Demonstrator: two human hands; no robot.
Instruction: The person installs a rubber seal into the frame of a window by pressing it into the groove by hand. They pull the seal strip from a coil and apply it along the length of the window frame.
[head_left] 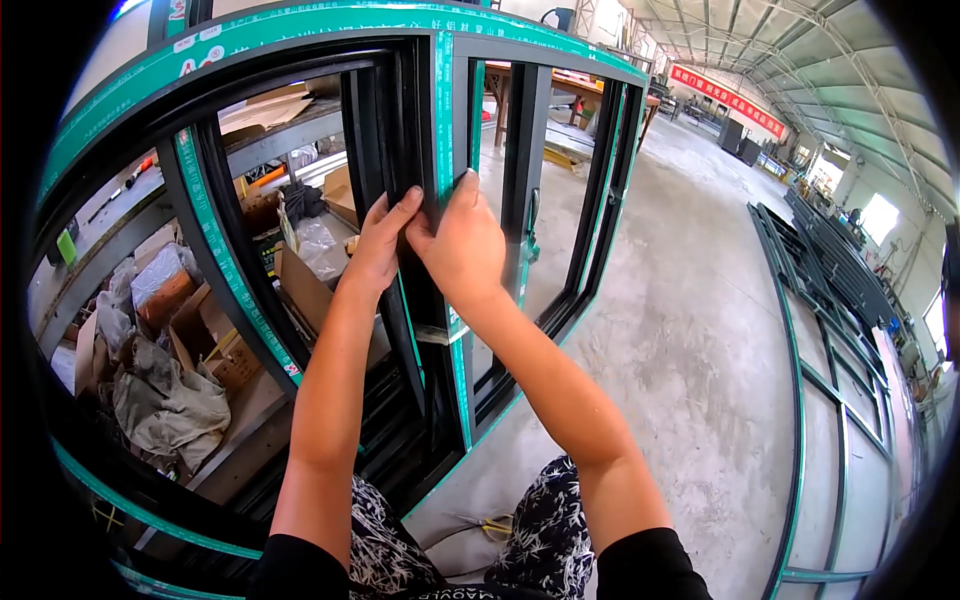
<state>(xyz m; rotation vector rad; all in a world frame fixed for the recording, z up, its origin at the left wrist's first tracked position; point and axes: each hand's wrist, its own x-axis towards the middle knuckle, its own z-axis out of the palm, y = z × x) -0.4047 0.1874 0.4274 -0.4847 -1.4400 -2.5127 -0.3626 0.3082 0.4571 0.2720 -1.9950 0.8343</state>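
Both my hands are at the middle upright [432,290] of a large dark window frame [415,50] with green printed protective film. My left hand [378,245] is closed at the black inner edge, its thumb pointing up along it. Beside it, my right hand [466,245] is curled into a near fist against the film-covered face, its thumb reaching toward the left one. Whatever lies between the fingers is hidden. A pale band [438,336] crosses the upright below my hands. Right of them, a dark handle [534,212] sits on a narrow sash.
Through the left opening, a shelf [245,425] holds cardboard boxes [215,335], plastic bags and a crumpled grey cloth [170,400]. A yellow-handled tool [495,527] lies on the floor by my legs. More green-edged frames [825,400] stand at right; a red banner [727,100] hangs farther back.
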